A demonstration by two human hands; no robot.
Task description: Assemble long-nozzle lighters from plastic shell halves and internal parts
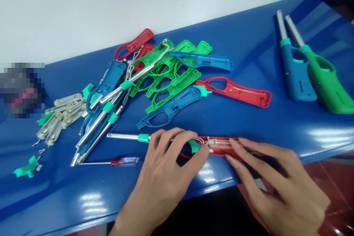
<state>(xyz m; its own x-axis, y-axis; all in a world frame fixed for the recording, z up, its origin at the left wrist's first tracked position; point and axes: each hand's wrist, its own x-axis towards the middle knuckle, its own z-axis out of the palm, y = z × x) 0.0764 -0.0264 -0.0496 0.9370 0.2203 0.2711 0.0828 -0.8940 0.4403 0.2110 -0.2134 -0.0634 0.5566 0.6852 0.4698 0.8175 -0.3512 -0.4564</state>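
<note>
A red gas lighter half (pixel 218 152) lies on the table in front of me, its inner side up. A clear fuel tank (pixel 221 143), white wires and a green trigger (pixel 194 146) sit in it, and a metal tube (pixel 123 136) with a green collar extends to the left. My left hand (pixel 168 169) is curled over the trigger end, thumb and fingers gripping around the wires. With thumb and fingers, my right hand (pixel 276 173) holds the tank end of the shell. Part of the shell is hidden under both hands.
Green shell halves (pixel 177 84), a red half (pixel 243 92) and a blue half (pixel 177 105) lie beyond my hands. Left are metal tubes (pixel 96 125), clear tanks (pixel 68 110), loose triggers (pixel 27 167) and a screwdriver (pixel 125 161). Two whole lighters, blue (pixel 297 72) and green (pixel 328 77), lie right.
</note>
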